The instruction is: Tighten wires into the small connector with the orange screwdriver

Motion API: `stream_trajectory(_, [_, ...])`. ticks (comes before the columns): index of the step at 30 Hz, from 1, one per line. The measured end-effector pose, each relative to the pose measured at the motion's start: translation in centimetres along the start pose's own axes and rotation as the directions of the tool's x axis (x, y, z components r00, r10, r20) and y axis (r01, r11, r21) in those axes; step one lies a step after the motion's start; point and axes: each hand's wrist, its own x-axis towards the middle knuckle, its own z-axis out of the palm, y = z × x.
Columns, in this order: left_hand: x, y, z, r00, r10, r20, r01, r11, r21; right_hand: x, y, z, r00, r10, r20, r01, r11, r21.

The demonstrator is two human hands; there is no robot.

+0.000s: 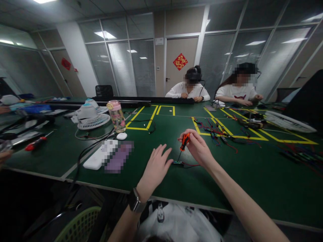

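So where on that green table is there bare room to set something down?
Bare green lies right of the right hand, before the red wires, and between the left hand and the white power bank. It is crowded around the fan, the bottle and the far-right cables.

1. Small circuit board (178, 163) is placed on table (252, 174), btwn left hand (155, 168) & right hand (199, 148).
2. Screwdriver (183, 144) is stood upright on board.
3. Bottle (116, 116) & fan (89, 116) are set far left, behind.
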Motion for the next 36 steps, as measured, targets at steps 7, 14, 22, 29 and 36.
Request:
stream_trajectory(7, [0.1, 2.1, 1.4, 0.996, 0.049, 0.075, -0.042, 0.995, -0.088, 0.0, 0.2, -0.8, 0.999, -0.038, -0.018, 0.035, 0.992, -0.125])
stream_trajectory(14, [1.3, 1.6, 0.5, 0.984, 0.09, 0.154, -0.089, 0.996, -0.015, 0.2, -0.3, -0.8, 1.0, -0.022, 0.013, 0.023, 0.989, -0.143])
stream_trajectory(22, [4.3, 0.0, 0.7, 0.967, 0.162, 0.198, -0.13, 0.977, -0.166, 1.5, 0.2, -2.2, 0.993, -0.114, 0.037, 0.119, 0.942, -0.315])
stream_trajectory(29, [4.7, -2.5, -1.9, 0.994, -0.033, 0.1, 0.042, 0.995, -0.093, 1.1, 0.1, -1.9, 0.996, -0.067, 0.061, 0.082, 0.954, -0.289])
stream_trajectory(36, [1.4, -8.5, -4.6, 0.774, -0.624, -0.11, 0.612, 0.69, 0.387, 1.1, 0.2, -2.3, 0.996, -0.078, 0.035, 0.085, 0.95, -0.301])
